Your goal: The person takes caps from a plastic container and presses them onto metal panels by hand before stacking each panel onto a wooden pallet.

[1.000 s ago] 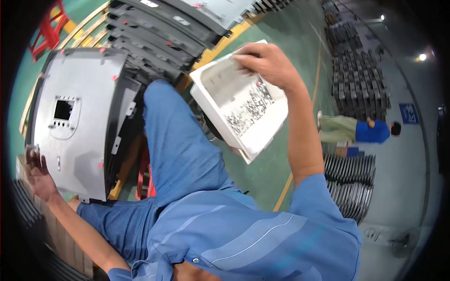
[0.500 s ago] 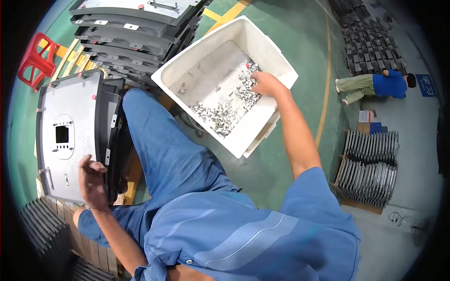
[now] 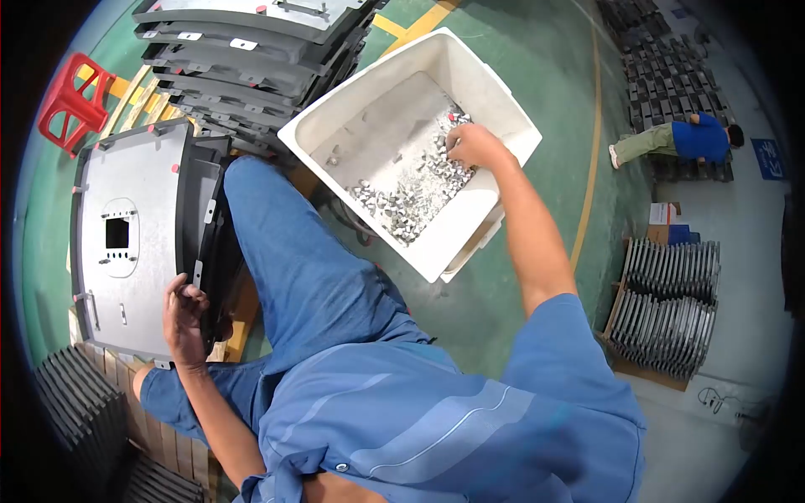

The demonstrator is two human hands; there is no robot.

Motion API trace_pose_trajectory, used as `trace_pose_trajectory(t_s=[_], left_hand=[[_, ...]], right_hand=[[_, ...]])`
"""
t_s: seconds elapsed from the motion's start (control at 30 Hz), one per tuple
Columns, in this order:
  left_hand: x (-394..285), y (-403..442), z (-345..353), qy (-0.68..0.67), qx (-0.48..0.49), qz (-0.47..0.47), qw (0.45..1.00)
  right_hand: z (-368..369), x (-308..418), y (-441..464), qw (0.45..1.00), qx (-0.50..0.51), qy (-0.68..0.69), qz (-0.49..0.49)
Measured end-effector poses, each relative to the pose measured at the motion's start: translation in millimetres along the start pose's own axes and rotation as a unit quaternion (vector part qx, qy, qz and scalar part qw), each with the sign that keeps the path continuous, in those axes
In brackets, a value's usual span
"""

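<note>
A white plastic bin (image 3: 377,80) stands in front of me, with small metal parts (image 3: 411,197) heaped along its near right side. My right hand (image 3: 476,147) reaches into the bin, fingers bent down at the edge of the heap; its fingertips and anything between them are hidden. On the left, my left hand (image 3: 186,317) is raised with curled fingers beside a grey metal panel (image 3: 151,285). The left fingers are loosely apart and nothing shows in them. The panel has a square cutout and several red-tipped studs.
Stacked grey panels (image 3: 243,71) rise behind the bin. A red stool (image 3: 75,101) is at the upper left. Another person (image 3: 700,138) in a blue top is at the right, above racked metal parts (image 3: 667,293). More dark parts (image 3: 80,402) lie at the lower left.
My right hand has gone from above the bin down into the small parts. My left hand has moved right, from the panel's lower left corner to its right edge. The person at the right has turned.
</note>
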State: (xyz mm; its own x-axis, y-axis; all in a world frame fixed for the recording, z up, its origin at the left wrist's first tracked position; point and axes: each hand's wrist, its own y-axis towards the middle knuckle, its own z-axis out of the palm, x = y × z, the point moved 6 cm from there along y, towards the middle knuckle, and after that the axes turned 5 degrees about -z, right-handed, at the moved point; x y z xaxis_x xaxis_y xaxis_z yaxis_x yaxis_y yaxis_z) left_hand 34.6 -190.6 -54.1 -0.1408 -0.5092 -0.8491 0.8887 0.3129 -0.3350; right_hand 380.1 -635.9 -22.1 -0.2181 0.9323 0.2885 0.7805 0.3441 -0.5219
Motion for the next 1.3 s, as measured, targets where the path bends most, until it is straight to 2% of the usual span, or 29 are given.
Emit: trace_pose_trajectory(t_s=[0.03,0.1,0.13,0.23,0.3,0.4,0.47,0.5,0.53,0.57,0.6,0.63,0.67,0.7,0.73,0.77,0.8,0.83,0.93,1.03,1.07,1.2,1.3], left_hand=[[1.4,-0.8,-1.2,-0.002,-0.009,-0.008,1.0],[2.6,-1.2,-3.3,-0.005,-0.018,-0.015,1.0],[3.1,-1.3,-2.1,-0.011,-0.005,-0.017,1.0],[2.5,-0.8,1.1,-0.019,0.012,-0.018,1.0],[-0.3,-1.0,6.1,-0.02,0.013,-0.014,1.0],[-12.1,-5.3,42.0,-0.073,0.03,-0.016,0.997],[-10.4,-2.8,82.3,-0.15,0.039,-0.083,0.984],[1.3,0.9,100.2,-0.207,0.035,-0.164,0.964],[13.9,-0.6,111.7,-0.232,0.011,-0.204,0.951],[9.6,-5.3,136.9,-0.265,0.02,-0.246,0.932],[17.6,-3.1,150.9,-0.322,0.05,-0.278,0.903],[27.6,0.0,155.9,-0.377,0.068,-0.273,0.883],[20.9,-2.3,160.0,-0.388,0.103,-0.257,0.879],[6.3,-10.0,150.7,-0.355,-0.005,-0.245,0.902],[13.1,-13.2,139.1,-0.39,-0.005,-0.23,0.892],[19.7,-10.0,126.4,-0.419,-0.033,-0.217,0.881],[33.8,-5.0,98.6,-0.375,-0.021,-0.13,0.918],[5.5,-30.7,94.9,-0.385,-0.066,-0.167,0.905],[58.7,-32.9,61.6,-0.467,-0.035,-0.124,0.875],[51.2,-51.3,46.1,-0.476,-0.083,-0.107,0.869],[61.8,-46.1,42.1,-0.5,-0.052,-0.075,0.861],[68.8,-50.8,34.7,-0.507,-0.069,-0.091,0.855],[68.8,-48.1,31.2,-0.51,-0.11,-0.112,0.846]], right_hand=[[0.3,-3.5,1.0,1.0,0.002,0.0,-0.001],[-1.6,-13.7,-0.1,0.992,-0.01,0.124,0.019],[-2.4,-18.7,-1.6,0.992,-0.009,0.124,0.02],[-9.5,-14.6,-13.1,0.952,-0.006,0.306,0.015],[-20.3,1.7,-26.3,0.94,-0.013,0.341,-0.002],[-41.5,62.5,-58.4,0.922,-0.017,0.378,-0.078],[-43.7,122.0,-82.4,0.902,0.005,0.399,-0.166],[-40.4,158.3,-98.8,0.888,0.045,0.415,-0.193],[-30.6,196.3,-110.7,0.873,0.081,0.42,-0.235],[-13.2,232.3,-120.7,0.873,0.132,0.392,-0.257],[1.8,269.1,-126.6,0.88,0.134,0.282,-0.357],[20.6,298.2,-130.4,0.857,0.05,0.174,-0.483],[44.6,323.5,-132.6,0.828,0.005,0.137,-0.544],[61.2,346.1,-138.2,0.841,-0.021,0.087,-0.533],[78.6,357.4,-142.4,0.838,-0.04,0.094,-0.536],[91.8,369.7,-144.9,0.856,-0.028,0.024,-0.515],[103.5,385.7,-150.4,0.823,-0.019,0.078,-0.563],[114.9,396.2,-156.2,0.808,-0.004,0.06,-0.586],[147.1,420.0,-168.5,0.794,0.071,0.011,-0.604],[162.3,438.7,-170.9,0.775,0.119,0.003,-0.621],[164.9,442.3,-174.4,0.773,0.14,-0.004,-0.618],[174.7,444.2,-165.3,0.727,0.125,-0.069,-0.672],[167.7,446.9,-163.1,0.735,0.101,-0.048,-0.668]])
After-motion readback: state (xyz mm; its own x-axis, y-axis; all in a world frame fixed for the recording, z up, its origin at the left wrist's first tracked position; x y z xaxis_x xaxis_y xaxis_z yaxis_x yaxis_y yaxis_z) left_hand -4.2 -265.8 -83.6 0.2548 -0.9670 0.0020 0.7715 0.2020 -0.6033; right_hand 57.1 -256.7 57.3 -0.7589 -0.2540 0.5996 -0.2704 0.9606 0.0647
